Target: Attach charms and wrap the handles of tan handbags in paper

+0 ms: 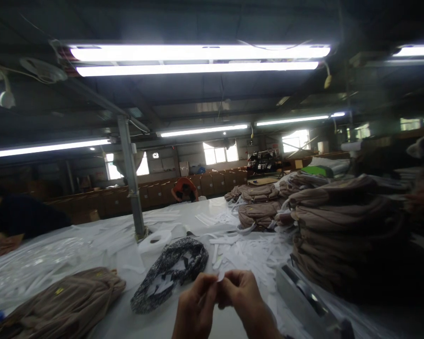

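Note:
Both hands meet low in the middle of the head view, fingertips almost touching. A small white piece [220, 276], like paper or tape, is pinched between them. My left hand [198, 303] grips its left side with thumb and fingers. On the other side my right hand [243, 294] pinches it too. Behind the hands lies a heap of white strips [254, 254]. A black-and-white speckled fabric ring [191, 249] rests on the white table [229, 325] to the left, with small pieces inside it.
A grey tape dispenser [300, 301] stands right of my hands, beside a tall stack of brown bags [339, 226]. Another brown bag [70, 301] lies at left. A metal post [130, 179] rises beyond. People [185, 188] lean over the table at the far side and left.

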`<state>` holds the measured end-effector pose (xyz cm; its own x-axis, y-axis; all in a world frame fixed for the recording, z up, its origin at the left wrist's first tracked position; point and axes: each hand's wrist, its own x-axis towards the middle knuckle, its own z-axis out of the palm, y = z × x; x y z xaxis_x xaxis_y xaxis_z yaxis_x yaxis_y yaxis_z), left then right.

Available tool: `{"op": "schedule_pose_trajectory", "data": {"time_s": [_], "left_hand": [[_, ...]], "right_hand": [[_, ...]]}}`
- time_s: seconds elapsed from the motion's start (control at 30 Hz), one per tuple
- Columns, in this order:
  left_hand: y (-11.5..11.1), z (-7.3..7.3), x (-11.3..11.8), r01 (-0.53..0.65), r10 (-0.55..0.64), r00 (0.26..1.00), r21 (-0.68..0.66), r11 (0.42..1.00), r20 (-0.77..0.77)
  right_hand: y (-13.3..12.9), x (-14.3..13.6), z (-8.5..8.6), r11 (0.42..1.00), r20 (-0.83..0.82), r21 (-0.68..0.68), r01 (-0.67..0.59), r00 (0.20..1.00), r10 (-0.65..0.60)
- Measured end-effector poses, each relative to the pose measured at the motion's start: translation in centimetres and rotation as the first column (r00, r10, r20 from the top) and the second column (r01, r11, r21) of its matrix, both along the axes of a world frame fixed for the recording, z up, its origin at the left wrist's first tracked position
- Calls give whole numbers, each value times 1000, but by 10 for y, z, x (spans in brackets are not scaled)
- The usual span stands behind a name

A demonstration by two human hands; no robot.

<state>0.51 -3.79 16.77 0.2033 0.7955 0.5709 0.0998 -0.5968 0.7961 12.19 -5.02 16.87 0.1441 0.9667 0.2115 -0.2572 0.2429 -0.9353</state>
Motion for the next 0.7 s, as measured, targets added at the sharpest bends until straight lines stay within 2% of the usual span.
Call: {"op": "schedule_pose_trajectory", "data": {"time_s": [0.1,0.17,0.27,0.33,0.4,0.47,0.5,0.6,0.7], "left_hand": [[6,9,1,36,-34,999,-141,989,19],[14,17,0,88,-73,995,-263,961,65],[29,28,-2,154,-133,988,-340,928,83],[36,34,-2,186,-165,982,-372,910,88],[41,40,-1,225,-200,974,-400,889,103],[43,47,2,248,-232,969,-409,878,88],[44,50,4,250,-244,967,-417,874,68],[48,56,12,200,-225,974,-421,885,-9],[56,55,18,147,-169,985,-322,935,-41]], "right_hand": [[1,-4,4,998,34,30,48,998,-49],[2,-6,5,995,69,48,82,994,-85],[5,-5,4,990,174,69,123,976,-133],[7,-1,3,969,271,129,210,933,-238],[9,6,5,905,358,304,299,844,-399],[11,13,9,821,405,503,269,766,-500],[12,17,12,797,425,563,220,750,-507],[18,27,19,786,492,602,145,707,-508],[24,33,19,778,563,616,121,623,-543]]}}
